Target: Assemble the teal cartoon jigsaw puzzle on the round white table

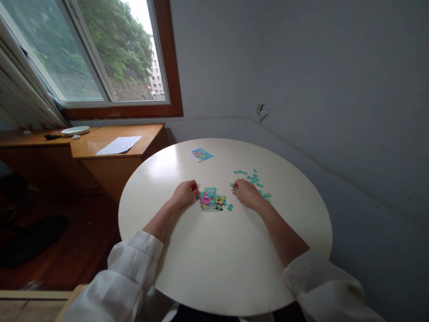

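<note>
White sleeves, pushed back to the elbows, frame the near edge of the round cream table, and both forearms reach toward its middle. At the centre lies a small partly built cartoon puzzle, its finished section showing bright pink and yellow figures on a teal ground. Left hand rests on the tabletop, fingers curled in, fingertips touching the left edge of the puzzle; whether it pinches a piece there I cannot tell. Right hand lies just right of the puzzle, fingers bent and pinching a loose teal piece at its tips. One stray piece sits just beside the lower right corner of the puzzle. Behind the right hand, toward the right edge of the table, a scatter of loose teal pieces spreads out. Near the far edge lies a small picture card. Beyond the table, a wooden desk under the window carries a sheet of paper and a white plate.
</note>
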Demonstrator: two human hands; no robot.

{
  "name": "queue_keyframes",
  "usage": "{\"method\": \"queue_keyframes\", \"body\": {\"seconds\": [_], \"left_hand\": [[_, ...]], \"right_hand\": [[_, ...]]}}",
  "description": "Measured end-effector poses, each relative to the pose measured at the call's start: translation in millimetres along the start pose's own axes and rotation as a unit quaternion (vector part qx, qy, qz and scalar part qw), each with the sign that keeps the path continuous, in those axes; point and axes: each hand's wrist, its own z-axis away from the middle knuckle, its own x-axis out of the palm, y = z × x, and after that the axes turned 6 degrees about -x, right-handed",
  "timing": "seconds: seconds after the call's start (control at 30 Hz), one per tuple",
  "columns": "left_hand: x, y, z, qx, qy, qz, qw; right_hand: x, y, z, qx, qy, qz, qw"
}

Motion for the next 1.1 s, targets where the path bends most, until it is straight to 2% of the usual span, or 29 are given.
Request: {"method": "queue_keyframes", "body": {"seconds": [0.37,0.6,0.8,1.1], "left_hand": [[-2.1,2.3,2.1,0.000,-0.007,0.011,1.000],[-1.7,1.4,1.2,0.000,-0.010,0.010,1.000],[-1.4,1.3,0.8,0.000,-0.010,0.008,1.000],[-1.3,1.0,0.7,0.000,-0.009,0.006,1.000]], "right_hand": [[1.0,-2.2,0.1,0.021,0.030,-0.051,0.998],[-1.9,-3.8,1.6,-0.018,0.049,-0.085,0.995],[-2.1,-2.8,-0.4,-0.005,0.069,-0.116,0.991],[-4.4,1.9,-0.5,0.002,0.055,-0.117,0.992]]}}
